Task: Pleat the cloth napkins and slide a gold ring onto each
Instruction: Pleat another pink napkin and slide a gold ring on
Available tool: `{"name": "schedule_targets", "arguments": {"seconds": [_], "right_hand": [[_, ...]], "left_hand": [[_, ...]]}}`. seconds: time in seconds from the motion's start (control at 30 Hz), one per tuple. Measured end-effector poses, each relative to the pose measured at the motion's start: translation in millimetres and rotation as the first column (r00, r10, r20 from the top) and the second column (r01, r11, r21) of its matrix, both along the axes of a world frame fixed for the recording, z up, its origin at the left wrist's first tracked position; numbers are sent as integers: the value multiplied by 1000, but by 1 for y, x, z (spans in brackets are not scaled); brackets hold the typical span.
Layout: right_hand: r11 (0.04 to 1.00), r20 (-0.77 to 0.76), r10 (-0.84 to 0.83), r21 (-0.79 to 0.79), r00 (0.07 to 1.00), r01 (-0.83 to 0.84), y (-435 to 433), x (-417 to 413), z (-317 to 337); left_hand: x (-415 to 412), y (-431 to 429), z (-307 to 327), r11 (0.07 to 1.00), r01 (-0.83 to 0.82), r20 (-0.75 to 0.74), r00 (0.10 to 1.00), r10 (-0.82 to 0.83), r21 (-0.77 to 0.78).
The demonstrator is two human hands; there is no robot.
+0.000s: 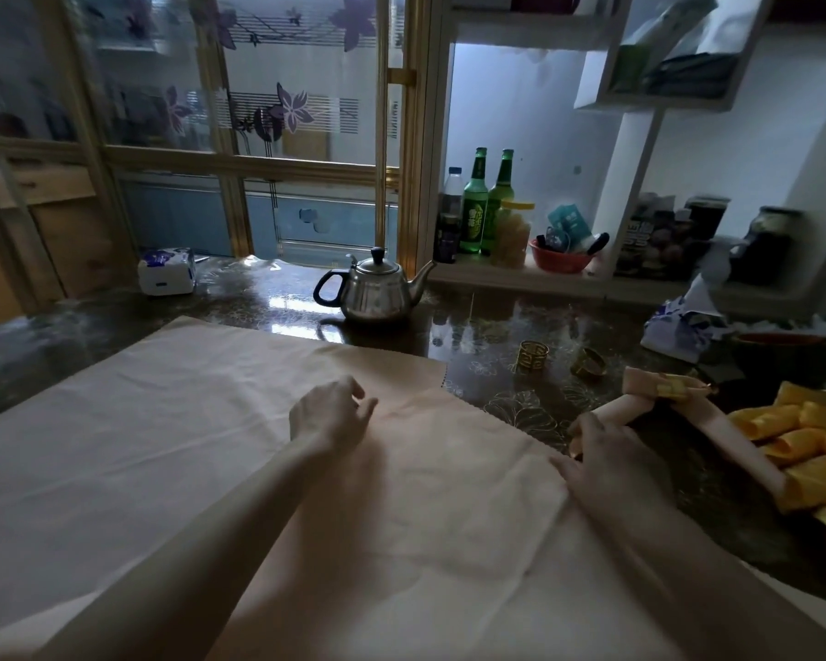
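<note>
A large pale peach napkin [172,446] lies spread flat over the dark table. My left hand [330,415] rests on its middle with fingers loosely apart, holding nothing. My right hand [602,458] lies at the napkin's right edge, fingers pressing or pinching the hem there. Two gold rings [531,356] [588,362] stand loose on the table beyond that edge. A pleated peach napkin [687,412] with a gold ring [671,388] around it lies to the right, partly over yellow folded napkins [792,436].
A steel teapot [377,291] stands just past the napkin's far edge. A tissue pack [167,270] sits far left. A dark bowl [783,357] and crumpled packaging [683,322] are at far right. Bottles [475,202] and jars fill the shelf behind.
</note>
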State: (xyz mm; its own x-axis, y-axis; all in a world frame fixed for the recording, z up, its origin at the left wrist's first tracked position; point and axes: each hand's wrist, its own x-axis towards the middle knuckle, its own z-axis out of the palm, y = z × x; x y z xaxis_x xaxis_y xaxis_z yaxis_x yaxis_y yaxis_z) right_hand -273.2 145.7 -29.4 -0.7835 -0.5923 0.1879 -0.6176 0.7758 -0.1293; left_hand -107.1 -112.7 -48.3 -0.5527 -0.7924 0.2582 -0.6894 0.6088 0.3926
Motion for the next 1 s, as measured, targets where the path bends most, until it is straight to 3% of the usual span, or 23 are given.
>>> {"name": "schedule_targets", "arguments": {"seconds": [0.07,0.1,0.23,0.3,0.47,0.83,1.0], "right_hand": [[994,-136,97,-31,986,-102,1,23,-1],[982,-134,176,-49,975,-184,0,38,-2],[891,226,451,-47,863,-452,-11,100,-10],[859,295,483,21,824,-511,-23,124,-18],[857,324,428,152,844,-493,-36,153,-27],[875,254,403,175,879,-452,-39,171,-28],[885,235,391,167,890,-434,-44,169,-32]], "left_hand": [[21,9,5,997,71,28,997,-70,-32],[36,18,7,993,115,57,992,-113,-29],[101,69,10,968,249,72,967,-246,-38],[129,93,11,960,281,155,949,-275,-20],[167,105,-7,954,298,373,883,-286,25],[201,89,-18,940,341,365,873,-324,18],[210,75,-16,962,270,360,901,-244,-25]]}}
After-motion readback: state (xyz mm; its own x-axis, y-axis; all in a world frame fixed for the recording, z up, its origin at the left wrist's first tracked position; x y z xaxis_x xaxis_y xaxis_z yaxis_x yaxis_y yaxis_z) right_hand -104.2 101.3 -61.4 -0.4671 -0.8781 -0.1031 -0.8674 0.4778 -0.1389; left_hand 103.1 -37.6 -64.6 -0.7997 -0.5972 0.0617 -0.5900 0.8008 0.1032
